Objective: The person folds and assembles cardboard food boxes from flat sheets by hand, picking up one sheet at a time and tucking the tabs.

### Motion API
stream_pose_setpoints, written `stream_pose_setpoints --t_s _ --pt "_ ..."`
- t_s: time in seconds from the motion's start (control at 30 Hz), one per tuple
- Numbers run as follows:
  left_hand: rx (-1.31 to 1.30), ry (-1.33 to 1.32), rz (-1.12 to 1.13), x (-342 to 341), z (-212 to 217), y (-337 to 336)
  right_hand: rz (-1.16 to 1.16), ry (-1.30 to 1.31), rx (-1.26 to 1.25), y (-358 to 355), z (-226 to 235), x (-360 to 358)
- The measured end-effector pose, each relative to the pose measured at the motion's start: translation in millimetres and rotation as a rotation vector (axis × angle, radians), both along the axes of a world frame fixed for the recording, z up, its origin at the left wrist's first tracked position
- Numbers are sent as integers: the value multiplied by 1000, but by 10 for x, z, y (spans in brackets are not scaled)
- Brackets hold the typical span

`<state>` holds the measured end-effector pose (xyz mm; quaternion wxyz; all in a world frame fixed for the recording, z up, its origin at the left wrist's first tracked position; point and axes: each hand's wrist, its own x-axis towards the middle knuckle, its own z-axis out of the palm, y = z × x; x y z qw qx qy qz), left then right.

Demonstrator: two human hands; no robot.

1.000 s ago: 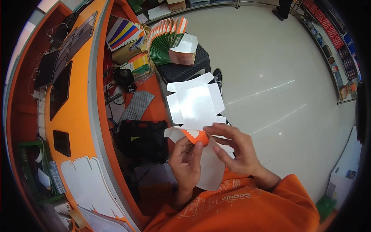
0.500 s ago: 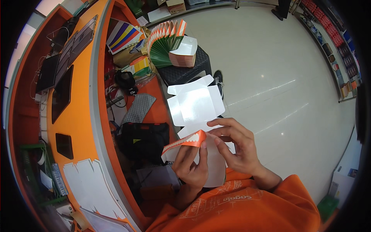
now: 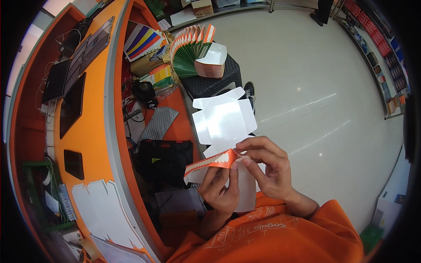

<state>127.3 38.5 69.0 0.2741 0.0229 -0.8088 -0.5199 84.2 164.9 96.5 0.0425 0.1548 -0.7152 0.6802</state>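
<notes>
The room is brightly and evenly lit from overhead; pale streaks and a small hot spot of glare lie on the glossy floor (image 3: 333, 87) to the right; the white die-cut carton blank (image 3: 226, 120) shines almost washed out in its middle; shadows are soft and short, darkest under the curved orange worktop (image 3: 94, 131) on the left; the fisheye bends that worktop and the far shelves strongly; black corners ring the view; the centre is sharp, the rim smeared.
</notes>
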Motion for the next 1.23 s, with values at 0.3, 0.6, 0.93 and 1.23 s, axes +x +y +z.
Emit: stream_pose_setpoints --t_s 0.3,0.6,0.93,1.23 --pt "240 -28 -213 -20 -4 -109 92 40 31 87 51 -47" --pt "417 -70 -268 17 -54 -302 122 70 108 -26 158 -49" --pt "405 -17 -385 62 3 -430 177 95 197 9 202 55" --pt "562 67 -450 -39 -248 -397 155 6 165 -15 285 42"
